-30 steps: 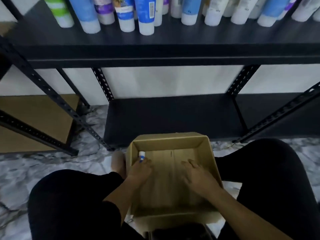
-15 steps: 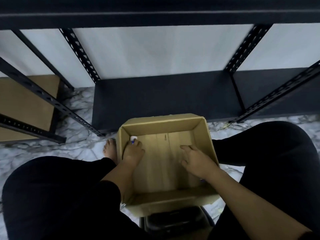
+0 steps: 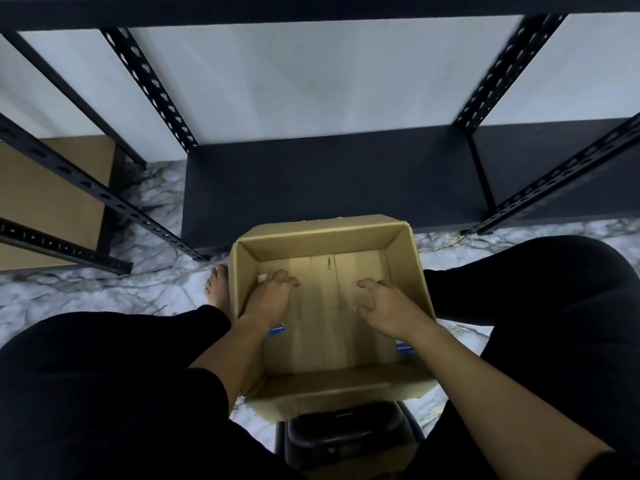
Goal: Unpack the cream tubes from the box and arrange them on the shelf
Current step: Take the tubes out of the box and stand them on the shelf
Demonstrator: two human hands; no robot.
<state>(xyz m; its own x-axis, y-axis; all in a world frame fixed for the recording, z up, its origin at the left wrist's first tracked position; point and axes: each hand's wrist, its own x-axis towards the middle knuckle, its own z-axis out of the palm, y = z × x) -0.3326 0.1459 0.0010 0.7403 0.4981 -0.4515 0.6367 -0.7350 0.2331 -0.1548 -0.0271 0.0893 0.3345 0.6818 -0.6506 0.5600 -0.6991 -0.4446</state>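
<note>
In the open brown corrugated cardboard box we see our left hand curled over a white-capped, blue-ended cream tube by the left wall; our right hand covers another tube, its grip unclear.

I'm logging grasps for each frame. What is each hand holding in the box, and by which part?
The left hand covers a tube along its middle, both ends peeking out. The right hand lies over another tube; whether it grips cannot be told.
</note>
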